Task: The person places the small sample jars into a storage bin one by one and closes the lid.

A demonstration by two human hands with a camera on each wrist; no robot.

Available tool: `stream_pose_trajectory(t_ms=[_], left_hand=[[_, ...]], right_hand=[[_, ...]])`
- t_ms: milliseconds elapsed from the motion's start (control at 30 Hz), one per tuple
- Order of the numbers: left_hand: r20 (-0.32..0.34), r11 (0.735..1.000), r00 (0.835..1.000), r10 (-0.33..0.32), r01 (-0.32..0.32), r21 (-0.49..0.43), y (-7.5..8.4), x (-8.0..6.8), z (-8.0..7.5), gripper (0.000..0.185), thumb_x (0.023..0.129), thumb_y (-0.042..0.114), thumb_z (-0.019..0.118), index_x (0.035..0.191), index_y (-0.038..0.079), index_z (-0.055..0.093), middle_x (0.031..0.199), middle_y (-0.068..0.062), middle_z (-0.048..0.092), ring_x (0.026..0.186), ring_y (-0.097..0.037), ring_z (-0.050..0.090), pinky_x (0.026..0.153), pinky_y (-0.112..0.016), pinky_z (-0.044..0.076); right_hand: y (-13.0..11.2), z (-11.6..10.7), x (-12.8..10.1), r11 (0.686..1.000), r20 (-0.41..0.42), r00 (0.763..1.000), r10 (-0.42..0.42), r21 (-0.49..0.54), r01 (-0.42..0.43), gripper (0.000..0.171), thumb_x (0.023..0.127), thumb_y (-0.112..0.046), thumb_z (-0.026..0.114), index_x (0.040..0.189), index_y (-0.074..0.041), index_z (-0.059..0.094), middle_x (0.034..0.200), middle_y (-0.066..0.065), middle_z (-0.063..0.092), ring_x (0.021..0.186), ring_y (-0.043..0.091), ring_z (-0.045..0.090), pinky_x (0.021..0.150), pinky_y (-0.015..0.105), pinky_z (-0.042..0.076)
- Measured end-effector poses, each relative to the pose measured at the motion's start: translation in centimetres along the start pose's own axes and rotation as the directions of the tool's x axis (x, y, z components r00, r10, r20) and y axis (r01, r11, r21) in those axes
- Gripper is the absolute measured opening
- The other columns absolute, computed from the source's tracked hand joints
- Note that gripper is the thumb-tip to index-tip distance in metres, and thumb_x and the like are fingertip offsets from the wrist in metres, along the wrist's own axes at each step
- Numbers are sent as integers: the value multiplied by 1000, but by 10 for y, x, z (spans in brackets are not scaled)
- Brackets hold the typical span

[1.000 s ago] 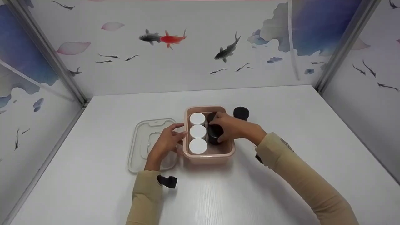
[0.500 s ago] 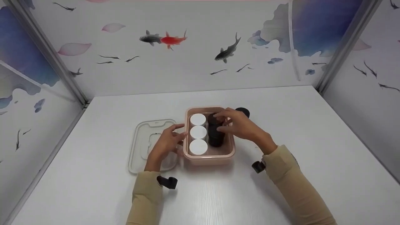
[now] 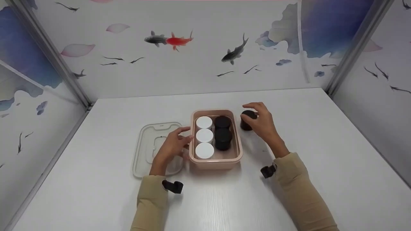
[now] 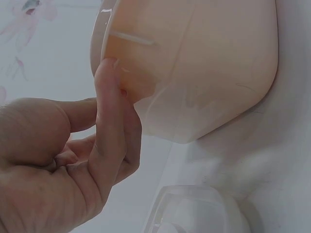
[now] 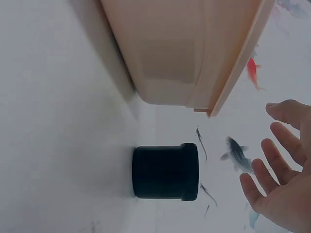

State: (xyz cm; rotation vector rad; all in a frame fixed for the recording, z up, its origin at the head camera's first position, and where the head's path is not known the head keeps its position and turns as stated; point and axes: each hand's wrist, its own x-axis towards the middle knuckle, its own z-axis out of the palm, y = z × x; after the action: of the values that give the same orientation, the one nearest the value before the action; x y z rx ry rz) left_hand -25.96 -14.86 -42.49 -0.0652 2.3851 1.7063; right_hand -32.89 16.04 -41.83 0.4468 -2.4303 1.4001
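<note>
A pink box (image 3: pixel 215 162) stands mid-table holding three white-lidded jars (image 3: pixel 204 136) in its left column and two black jars (image 3: pixel 222 134) in its right. My left hand (image 3: pixel 173 144) rests against the box's left wall (image 4: pixel 194 68), fingers relaxed, a fingertip (image 4: pixel 108 73) at the rim. A third black jar (image 3: pixel 247 119) stands on the table just right of the box. My right hand (image 3: pixel 261 120) hovers over this black jar (image 5: pixel 165 171) with fingers (image 5: pixel 279 145) spread, holding nothing.
A clear plastic lid (image 3: pixel 154 147) lies flat left of the box, partly under my left hand. The white table (image 3: pixel 305 128) is walled by panels painted with fish (image 3: pixel 168 40). Small black straps sit at both wrists.
My right hand let go of the second black jar inside the box, lifted out and moved right to above the loose black jar. The left hand stayed put.
</note>
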Motion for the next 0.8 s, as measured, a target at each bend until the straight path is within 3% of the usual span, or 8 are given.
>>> stream_pose_trajectory(t_ms=[233, 433, 800], left_hand=[[-13, 1000, 1000, -7, 7, 0, 0, -1, 0, 49, 102, 23, 59, 148, 13, 47, 107, -19, 71, 83, -18, 70, 51, -26, 57], [-4, 1000, 1000, -5, 5, 12, 0, 0, 2, 49, 102, 23, 59, 149, 13, 46, 107, -19, 72, 83, -18, 70, 52, -27, 58], [10, 1000, 1000, 6, -6, 7, 1, 0, 1, 51, 102, 22, 59, 150, 12, 44, 113, -22, 71, 85, -19, 71, 54, -29, 60]], right_hand=[[25, -3, 3, 983, 36, 985, 171, 60, -173, 53, 94, -22, 72, 141, -5, 55, 152, 15, 44, 147, 32, 36, 118, 54, 38], [41, -12, 5, 940, 110, 942, 317, 97, -328, 73, 93, -31, 73, 154, -12, 38, 165, 12, 27, 153, 32, 24, 122, 52, 33], [46, -9, 6, 916, 231, 899, 371, 68, -396, 91, 90, -30, 75, 160, -9, 21, 167, 14, 22, 153, 36, 24, 124, 54, 30]])
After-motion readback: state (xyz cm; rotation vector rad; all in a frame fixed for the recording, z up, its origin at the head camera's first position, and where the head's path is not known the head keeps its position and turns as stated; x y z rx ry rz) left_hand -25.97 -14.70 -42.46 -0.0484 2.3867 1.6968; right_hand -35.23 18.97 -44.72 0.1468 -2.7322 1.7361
